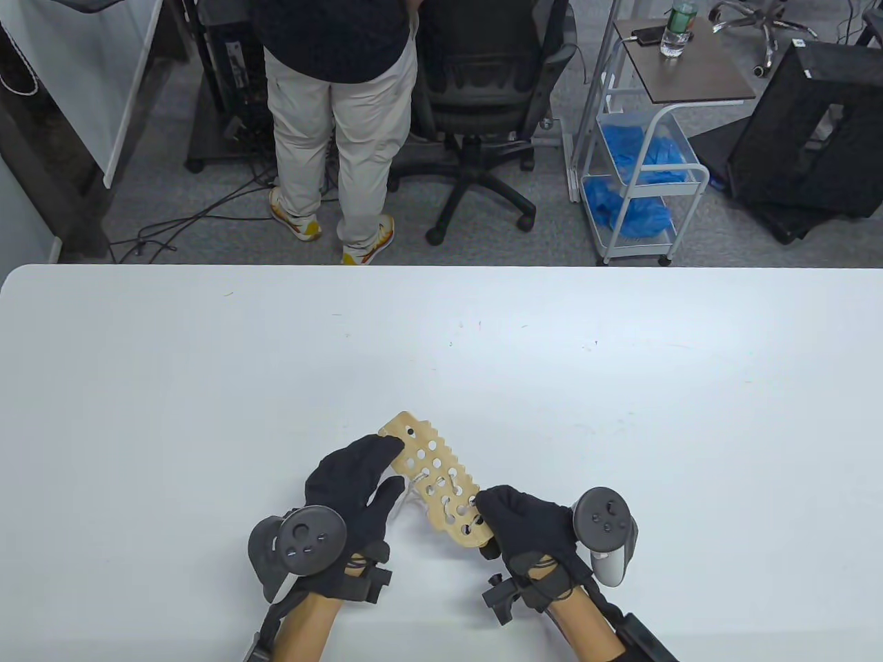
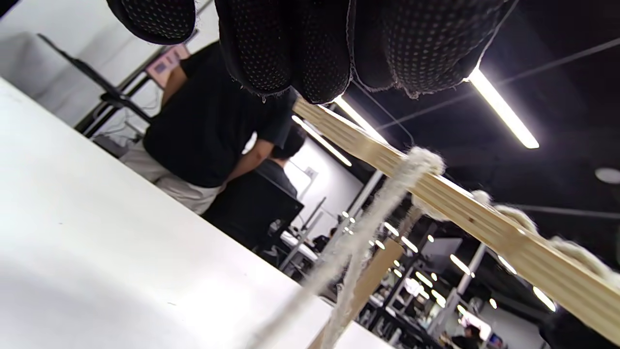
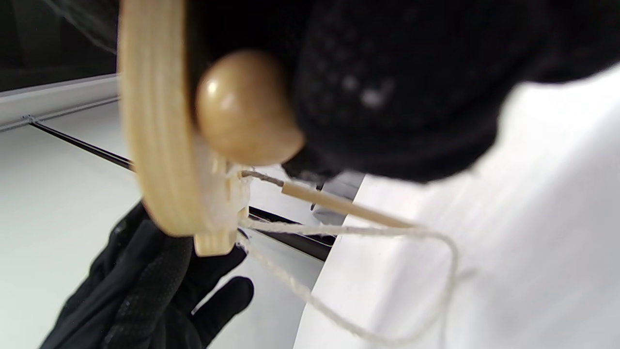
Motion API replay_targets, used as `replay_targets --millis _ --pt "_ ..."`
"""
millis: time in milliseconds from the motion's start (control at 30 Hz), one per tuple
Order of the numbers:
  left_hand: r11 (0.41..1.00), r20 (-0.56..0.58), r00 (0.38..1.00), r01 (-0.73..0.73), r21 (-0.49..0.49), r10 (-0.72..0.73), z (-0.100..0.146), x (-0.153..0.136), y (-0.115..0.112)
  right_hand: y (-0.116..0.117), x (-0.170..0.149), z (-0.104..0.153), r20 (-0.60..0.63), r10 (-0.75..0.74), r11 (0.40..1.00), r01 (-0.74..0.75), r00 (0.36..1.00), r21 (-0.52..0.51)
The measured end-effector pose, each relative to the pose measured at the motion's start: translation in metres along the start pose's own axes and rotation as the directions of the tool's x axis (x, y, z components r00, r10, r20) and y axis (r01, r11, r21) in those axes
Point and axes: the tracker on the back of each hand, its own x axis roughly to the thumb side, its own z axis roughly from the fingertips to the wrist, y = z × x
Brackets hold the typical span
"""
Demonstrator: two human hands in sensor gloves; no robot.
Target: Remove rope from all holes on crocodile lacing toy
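Bead (image 3: 247, 109) — right wrist view only

bystander (image 1: 341, 103) | office chair (image 1: 483, 89) | cart (image 1: 645, 172) | bottle (image 1: 677, 29)

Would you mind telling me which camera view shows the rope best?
The left wrist view: the rope hangs thick and sharp from the wooden toy. The right wrist view shows a blurred loop; in the table view it is barely visible.
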Motion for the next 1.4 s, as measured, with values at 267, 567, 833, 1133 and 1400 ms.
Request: replay_targets --millis 267,567,833,1133,1400 --pt "0.977 -0.219 0.953 -0.212 0.002 0.207 0.001 -0.023 -0.006 -0.001 0.000 0.000 0.013 -0.106 0.994 0.106 0.994 0.002" --pt "0.904 -0.246 0.890 -0.416 -0.101 0.383 -0.001 -0.030 -0.021 0.004 0.004 0.000 0.047 -0.233 0.970 0.229 0.971 0.082" --pt "0.852 -0.193 0.881 -0.468 -0.234 0.431 -0.003 -0.023 -0.033 0.006 0.006 0.000 0.058 -0.232 0.969 0.226 0.971 0.097" --pt "0.817 -0.166 0.876 -0.483 -0.317 0.453 -0.003 -0.021 -0.039 0.006 0.007 0.001 0.059 -0.239 0.967 0.233 0.969 0.099" --pt "0.808 -0.162 0.873 -0.488 -0.331 0.461 -0.003 -0.021 -0.039 0.005 0.007 0.001 0.059 -0.237 0.969 0.230 0.970 0.094"
